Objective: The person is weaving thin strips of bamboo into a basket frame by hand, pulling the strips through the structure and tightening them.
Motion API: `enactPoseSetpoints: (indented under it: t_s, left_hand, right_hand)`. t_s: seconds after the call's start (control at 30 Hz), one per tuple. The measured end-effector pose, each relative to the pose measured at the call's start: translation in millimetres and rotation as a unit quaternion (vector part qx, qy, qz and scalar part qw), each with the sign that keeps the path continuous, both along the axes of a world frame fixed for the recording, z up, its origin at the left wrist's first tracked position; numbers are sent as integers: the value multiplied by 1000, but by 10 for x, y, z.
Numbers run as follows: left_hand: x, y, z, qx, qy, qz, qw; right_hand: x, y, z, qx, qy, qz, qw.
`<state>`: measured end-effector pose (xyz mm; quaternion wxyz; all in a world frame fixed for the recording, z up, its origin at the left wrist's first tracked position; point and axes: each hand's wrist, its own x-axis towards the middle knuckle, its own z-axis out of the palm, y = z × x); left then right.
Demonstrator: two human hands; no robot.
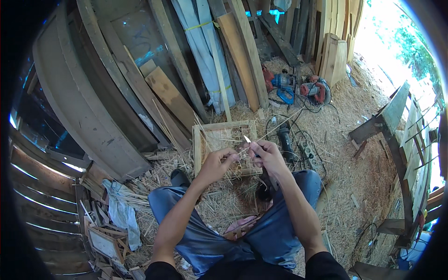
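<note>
My right hand (267,157) is closed round a small knife, its pale pointed blade (247,139) sticking up past the thumb; the handle is mostly hidden in the fingers. My left hand (217,164) pinches one end of a thin pale wooden strip (242,150), which runs across to the right hand beside the knife. Both hands are above a square wooden frame (225,125) that lies on the ground between my knees, with loose strips and shavings in and around it.
Planks (239,60) lean at the back. Red power tools (316,89) with cords lie at the back right. A black grinder-like tool (285,142) and a power strip (308,153) rest right of the frame. A wooden structure with spikes (405,140) stands far right.
</note>
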<state>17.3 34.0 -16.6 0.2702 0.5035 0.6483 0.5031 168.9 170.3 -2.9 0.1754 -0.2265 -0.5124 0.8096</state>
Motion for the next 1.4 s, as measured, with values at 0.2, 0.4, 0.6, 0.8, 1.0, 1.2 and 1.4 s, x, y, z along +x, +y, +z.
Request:
enactPoseSetpoints:
  t_s: [0.2,0.4,0.6,0.8,1.0,1.2,1.4]
  left_hand:
    - [76,4,60,-51,6,-12,999]
    - [-34,-171,130,-81,7,-7,997]
    - [49,-184,91,-103,22,12,994]
    - [64,-144,213,-82,21,7,996]
    - [-35,-239,97,-60,9,-21,998]
    - [-47,-340,225,-99,31,-28,994]
    - [-174,-414,170,-102,69,-5,992]
  right_hand:
    - [65,85,31,54,-35,4,998]
    - [252,481,73,86,-67,-156,982]
    - [292,328,29,68,-40,-131,988]
    - [50,12,-21,97,-58,0,994]
    - [400,589,47,17,-9,-127,992]
    - [656,838,24,21,-29,-170,985]
    - [801,1035,-38,48,-35,-228,972]
